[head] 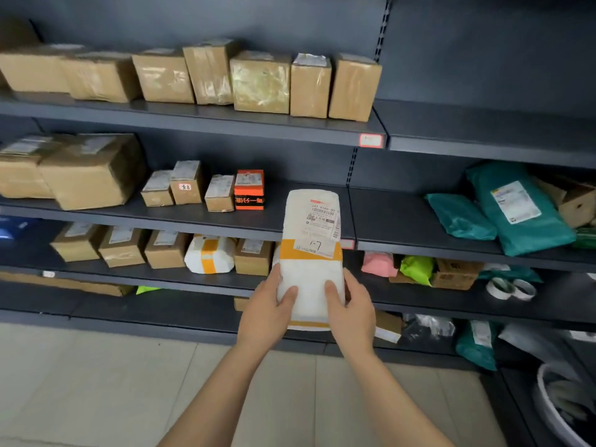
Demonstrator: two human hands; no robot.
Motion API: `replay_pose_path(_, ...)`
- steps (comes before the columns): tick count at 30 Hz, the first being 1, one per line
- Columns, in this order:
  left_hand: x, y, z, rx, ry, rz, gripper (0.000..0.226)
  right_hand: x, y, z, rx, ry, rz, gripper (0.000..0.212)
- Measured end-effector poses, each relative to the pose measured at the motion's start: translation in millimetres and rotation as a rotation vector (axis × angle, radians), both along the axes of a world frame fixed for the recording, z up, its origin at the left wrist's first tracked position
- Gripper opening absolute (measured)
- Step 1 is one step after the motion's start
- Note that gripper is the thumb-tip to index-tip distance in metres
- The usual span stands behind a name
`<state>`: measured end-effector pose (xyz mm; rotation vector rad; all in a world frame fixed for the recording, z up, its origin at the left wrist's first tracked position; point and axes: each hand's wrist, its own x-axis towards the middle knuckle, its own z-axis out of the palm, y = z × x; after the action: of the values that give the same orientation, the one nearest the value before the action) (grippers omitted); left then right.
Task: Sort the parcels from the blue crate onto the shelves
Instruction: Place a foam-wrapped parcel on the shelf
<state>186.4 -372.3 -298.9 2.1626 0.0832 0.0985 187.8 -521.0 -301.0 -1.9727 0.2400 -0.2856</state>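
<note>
The left hand (267,312) and the right hand (351,314) each grip the lower end of one white parcel (309,279), thumbs on its face and fingers wrapped round its edges. They hold it upright in the air before the dark grey shelves (403,221), resting on none of them. Two orange tape bands cross the parcel, one at its middle and one near its bottom edge. Its shipping label (324,221) shows barcodes, the printed figures "547 H466-00" and a handwritten "1-7"; the smaller print is too fine to read. Behind it, on the third level down, stand four brown boxes (121,246) with a second taped white parcel (209,254) among them. Further right lie one pink bag (379,264), one lime-green bag (416,269), one printed carton (454,274) and two tape rolls (500,287). The level above carries two large brown boxes (93,171) and three small brown boxes (220,192), one bearing a red-edged sticker with handwritten characters. Beside them is one orange-and-black box (249,189) whose bold script I cannot make out. In the right bay lie two teal mailer bags (519,208), the larger with a white label. On the level above that, seven taped brown boxes (261,82) stand in a row, and a red-edged tag (371,141) sits on that shelf's front edge, its writing illegible.
</note>
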Motion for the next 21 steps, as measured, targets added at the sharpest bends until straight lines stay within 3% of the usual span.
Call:
replay_pose_path(5,81,26,12,-0.014,0.054,-0.032,0.055,85,26,9,0.008,0.04,0.009,0.04)
replay_pose_path(12,193,47,18,-0.04,0.168,-0.135,0.09,201,36,2,-0.018,0.039,0.179,0.039)
replay_pose_path(18,278,53,9,0.106,0.241,-0.126,0.102,286,39,-12,-0.149,0.134,0.371,0.079)
replay_pose_path(21,309,56,3,0.149,0.292,-0.118,0.1,316,40,-17,-0.284,0.175,0.42,0.083)
